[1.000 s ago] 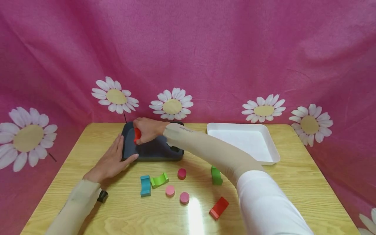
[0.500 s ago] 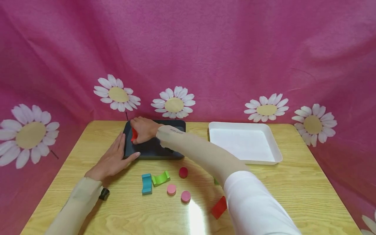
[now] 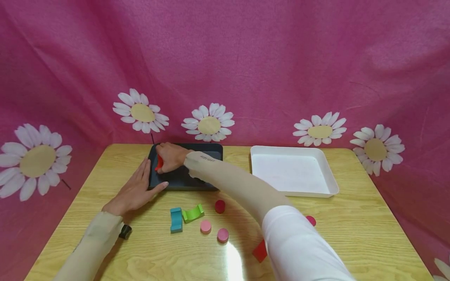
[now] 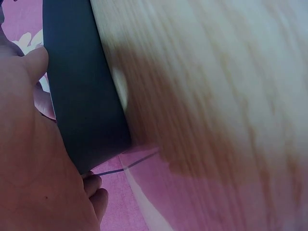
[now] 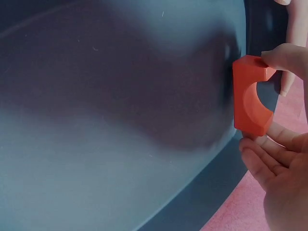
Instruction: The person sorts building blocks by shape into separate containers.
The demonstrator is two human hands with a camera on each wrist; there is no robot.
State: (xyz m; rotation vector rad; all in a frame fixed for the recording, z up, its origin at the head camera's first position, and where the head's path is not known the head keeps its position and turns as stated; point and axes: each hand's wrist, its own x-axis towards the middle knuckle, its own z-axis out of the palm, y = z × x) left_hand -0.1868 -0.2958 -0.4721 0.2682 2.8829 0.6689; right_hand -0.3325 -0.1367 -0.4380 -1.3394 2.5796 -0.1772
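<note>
My right hand reaches over the dark tray and pinches a red arch block between thumb and fingers. In the right wrist view the block's curved cutout faces the palm, and its flat back is close to the tray's end wall. My left hand lies against the tray's left front corner, fingers straight along the left side and thumb at the front edge. The left wrist view shows the tray's dark outer wall beside that hand.
In front of the tray lie a blue arch block, a lime-green arch block and several pink and red discs. Another red block is partly hidden by my right sleeve. A white tray stands at the back right.
My right hand has moved slightly left with the red block, toward the tray's left end. My right arm now covers the green block and uncovers a red disc. The left hand keeps its place.
</note>
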